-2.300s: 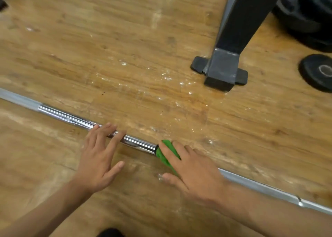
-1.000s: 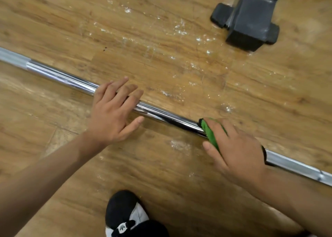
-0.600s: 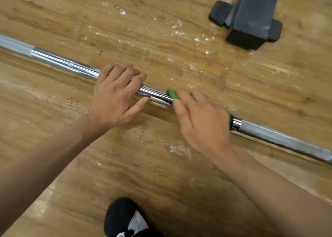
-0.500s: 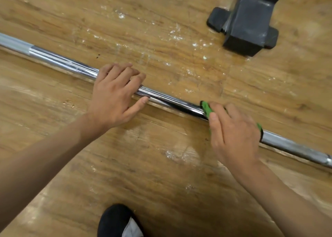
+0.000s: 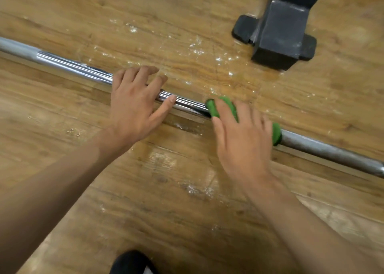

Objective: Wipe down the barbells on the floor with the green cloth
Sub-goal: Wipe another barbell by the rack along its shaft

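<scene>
Green cloth (image 5: 228, 105), clamped round the barbell (image 5: 72, 69) by the right hand (image 5: 243, 142), has slid back toward ten o'clock, nearer the left hand (image 5: 131, 107), which presses flat and open on the bar; this section gets another pass.

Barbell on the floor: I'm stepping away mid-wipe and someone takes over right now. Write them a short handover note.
Left hand: open, fingers straight, resting on the barbell.
Right hand: grips the green cloth, wrapped round the barbell just right of the other hand.
Done: wiping is under way; how much is clean cannot be told.
Left: probably run the cloth along to both ends. Only this one barbell is in view.
</scene>
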{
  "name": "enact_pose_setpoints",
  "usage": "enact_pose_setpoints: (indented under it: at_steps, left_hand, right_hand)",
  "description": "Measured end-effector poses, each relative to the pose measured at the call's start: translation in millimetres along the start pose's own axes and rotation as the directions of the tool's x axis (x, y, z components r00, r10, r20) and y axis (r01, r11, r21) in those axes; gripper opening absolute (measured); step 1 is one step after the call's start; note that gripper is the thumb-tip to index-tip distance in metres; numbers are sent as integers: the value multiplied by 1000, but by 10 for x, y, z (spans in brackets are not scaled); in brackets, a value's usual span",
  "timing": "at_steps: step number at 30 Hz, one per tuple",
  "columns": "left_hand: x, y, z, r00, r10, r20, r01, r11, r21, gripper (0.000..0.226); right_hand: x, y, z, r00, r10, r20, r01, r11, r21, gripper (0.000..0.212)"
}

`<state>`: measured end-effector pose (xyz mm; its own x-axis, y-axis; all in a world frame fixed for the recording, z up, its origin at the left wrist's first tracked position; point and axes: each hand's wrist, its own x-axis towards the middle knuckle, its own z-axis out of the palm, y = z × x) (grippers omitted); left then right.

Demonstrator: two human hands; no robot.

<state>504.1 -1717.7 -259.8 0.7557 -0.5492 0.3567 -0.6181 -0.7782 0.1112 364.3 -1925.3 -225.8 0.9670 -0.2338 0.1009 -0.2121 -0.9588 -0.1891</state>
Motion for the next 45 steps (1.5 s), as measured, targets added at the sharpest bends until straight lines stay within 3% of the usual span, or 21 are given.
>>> enact_pose_setpoints:
  at_steps: [4,7,12,17,19,23,28,30,33,38,45]
  left_hand:
    - [20,47,37,999,-44,-16,43,999,-15,61]
    - [31,59,41,998,-51,-21,50,999,-19,56]
    - [20,26,23,999,-7,-47,6,1000,-19,58]
    - [-90,15,18,999,-13,-51,11,999,-37,55]
    - [-177,35,11,999,-23,-39,22,999,-28,57]
    - [-366,69,-81,999,-31,11,31,999,-31,63]
    - [-619,93,-266,995,-7,101,9,1000,-11,76]
    - [-745,89,-331,991,7,132,-4,1000,-26,79]
    - [-925,46,-436,985,54,162,-48,998,-42,82]
    - [-1203,119,-542,981,48,189,-45,999,-19,92]
    - [-1591,165,-653,965,40,257,-44,999,8,90]
  right_hand:
    - [-138,426,-111,978,209,20,-209,978,10,45]
    - [0,125,-82,950,308,-47,-308,951,5,51]
    - [368,-625,-1,986,80,149,-93,992,82,66]
    - [-37,19,-126,992,-13,126,8,999,36,57]
    - [-218,386,-225,983,-31,182,36,999,-22,61]
    - [-313,435,-312,945,-146,292,195,970,-145,75]
    - [-188,-293,-196,913,-249,323,280,958,-56,75]
    - [-139,-409,-206,869,-318,380,329,944,36,76]
    - [-317,8,-360,773,-464,433,463,879,116,72]
    - [-897,865,-600,750,-418,513,479,878,15,71]
    - [-796,-472,-171,782,-460,421,484,873,54,82]
